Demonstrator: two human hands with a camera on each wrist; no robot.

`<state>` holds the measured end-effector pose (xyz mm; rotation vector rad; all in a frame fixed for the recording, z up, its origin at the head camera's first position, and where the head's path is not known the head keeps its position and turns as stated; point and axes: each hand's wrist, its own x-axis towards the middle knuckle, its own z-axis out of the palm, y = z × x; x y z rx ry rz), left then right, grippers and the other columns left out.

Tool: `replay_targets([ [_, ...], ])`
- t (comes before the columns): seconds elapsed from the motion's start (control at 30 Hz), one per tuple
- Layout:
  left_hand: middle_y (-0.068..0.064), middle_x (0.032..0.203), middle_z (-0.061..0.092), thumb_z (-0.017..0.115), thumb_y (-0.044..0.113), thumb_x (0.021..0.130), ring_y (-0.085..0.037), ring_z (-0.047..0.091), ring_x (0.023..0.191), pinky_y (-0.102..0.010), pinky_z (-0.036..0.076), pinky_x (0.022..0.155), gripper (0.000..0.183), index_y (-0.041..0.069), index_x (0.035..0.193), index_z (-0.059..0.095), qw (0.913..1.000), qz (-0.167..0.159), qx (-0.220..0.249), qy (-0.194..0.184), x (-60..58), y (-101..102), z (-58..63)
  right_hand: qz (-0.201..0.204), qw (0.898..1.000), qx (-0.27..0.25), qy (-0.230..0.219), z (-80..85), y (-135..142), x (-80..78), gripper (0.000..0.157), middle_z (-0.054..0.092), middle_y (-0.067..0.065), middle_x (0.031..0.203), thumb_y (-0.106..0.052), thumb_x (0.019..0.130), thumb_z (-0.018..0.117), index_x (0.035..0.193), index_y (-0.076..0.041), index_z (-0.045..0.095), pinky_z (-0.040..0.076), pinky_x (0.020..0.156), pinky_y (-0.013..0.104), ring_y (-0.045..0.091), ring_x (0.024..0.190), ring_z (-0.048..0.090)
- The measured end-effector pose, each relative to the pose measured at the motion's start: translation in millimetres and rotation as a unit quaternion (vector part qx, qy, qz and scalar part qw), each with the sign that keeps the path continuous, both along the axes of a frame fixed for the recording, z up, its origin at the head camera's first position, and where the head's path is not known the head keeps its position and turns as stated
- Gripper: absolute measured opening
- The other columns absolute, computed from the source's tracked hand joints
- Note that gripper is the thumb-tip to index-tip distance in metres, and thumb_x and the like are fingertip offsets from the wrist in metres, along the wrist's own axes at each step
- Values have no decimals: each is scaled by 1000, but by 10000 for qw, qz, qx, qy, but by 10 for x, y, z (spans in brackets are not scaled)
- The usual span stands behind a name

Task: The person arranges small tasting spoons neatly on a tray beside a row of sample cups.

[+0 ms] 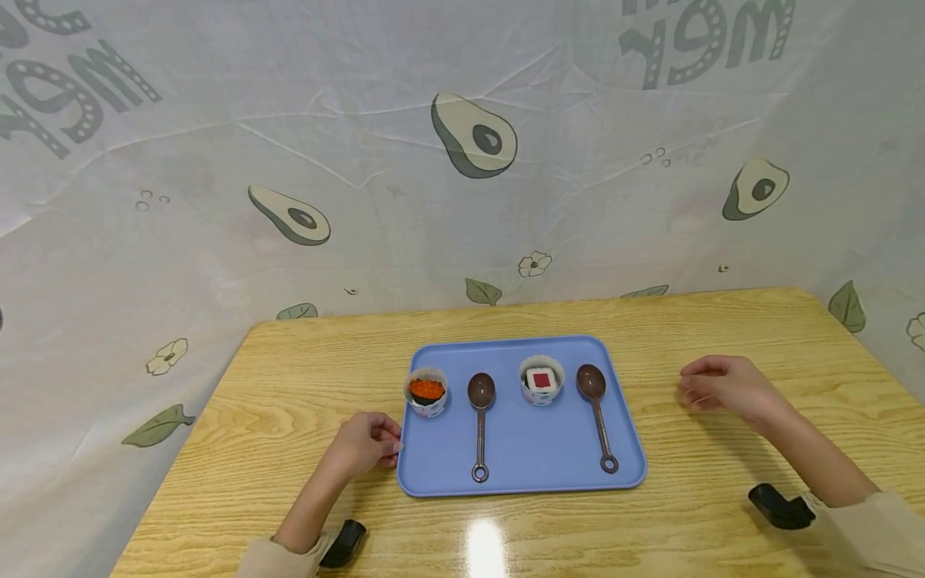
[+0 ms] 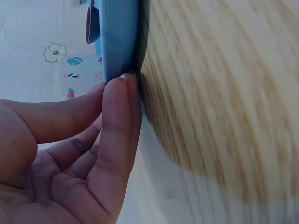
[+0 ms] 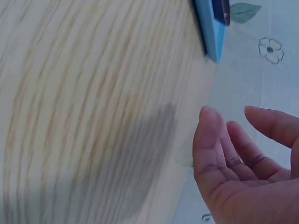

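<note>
A blue tray lies on the wooden table. On it, from left to right, are a paper cup with orange-topped sushi, a brown spoon, a second paper cup with a white sushi piece with a red centre, and another brown spoon. My left hand pinches the tray's left edge; in the left wrist view its thumb meets the rim and the fingers lie at the underside. Off the tray's right side, my right hand is held over the table with fingers loosely bent, holding nothing.
Behind the wooden table hangs a pale cloth printed with avocados, leaves and flowers. A black strap piece shows at each wrist, beside beige sleeves.
</note>
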<state>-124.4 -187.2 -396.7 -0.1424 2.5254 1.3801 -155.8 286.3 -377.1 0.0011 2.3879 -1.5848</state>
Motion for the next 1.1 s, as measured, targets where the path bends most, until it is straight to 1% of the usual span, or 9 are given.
replay_targets([
  [0.17,-8,65,54,61,-12,79,-16,58,57,-29,55,54,7,-6,83,59,10000,-11,-84,16,5,0,5,95,9927,1036,618,-32,58,40,41,59,22,102,-17,95,50,118,16,45,54,69,33,23,84,60],
  [0.3,-8,66,55,62,-11,79,-16,58,58,-29,55,54,7,-5,83,60,9998,6,-181,-9,17,0,25,192,9738,1892,1248,-79,104,48,47,50,32,115,-26,96,47,123,13,44,50,75,46,42,100,52],
  [0.4,-8,66,55,62,-10,80,-16,58,58,-29,54,54,7,-4,82,60,9997,-18,-238,-2,24,-4,39,242,9616,2288,1495,-99,122,33,53,40,38,124,-30,97,46,129,12,39,45,77,57,52,105,45],
  [0.5,-8,66,55,62,-10,79,-17,58,59,-29,54,54,7,-4,82,60,9997,-45,-236,8,24,-8,45,343,9574,2383,1597,-105,139,11,58,28,39,132,-31,97,45,134,12,32,38,81,64,57,111,37],
  [0.6,-8,66,55,62,-10,79,-17,59,59,-29,54,54,7,-4,82,60,9996,-63,-263,18,20,-11,48,439,9516,2398,1870,-135,166,-14,60,19,39,137,-29,97,45,136,12,27,27,87,70,57,120,23],
  [0.63,-8,66,55,62,-9,79,-17,59,59,-29,54,54,7,-4,82,60,9996,-71,-278,22,19,-11,50,456,9496,2385,1981,-149,173,-19,60,17,39,138,-28,97,46,136,13,26,20,89,73,58,123,15],
  [0.73,-8,66,55,63,-9,79,-17,59,59,-29,55,55,7,-4,82,60,9995,-94,-314,34,17,-15,52,447,9391,2501,2315,-201,192,-27,59,14,38,139,-26,96,46,136,12,25,11,89,76,55,127,6],
  [0.93,-7,66,54,63,-8,79,-17,58,59,-29,55,55,7,-2,82,60,9989,-178,-424,68,16,-34,53,373,9179,2922,2659,-270,215,-27,58,16,35,141,-29,96,46,138,6,28,9,85,78,52,129,7],
  [1.1,-6,66,55,66,-4,79,-16,57,58,-29,53,55,7,0,81,61,9972,-289,-677,117,12,-61,66,362,9145,3031,2656,-269,221,-27,59,15,33,142,-31,96,46,139,4,27,6,85,78,51,130,6],
])
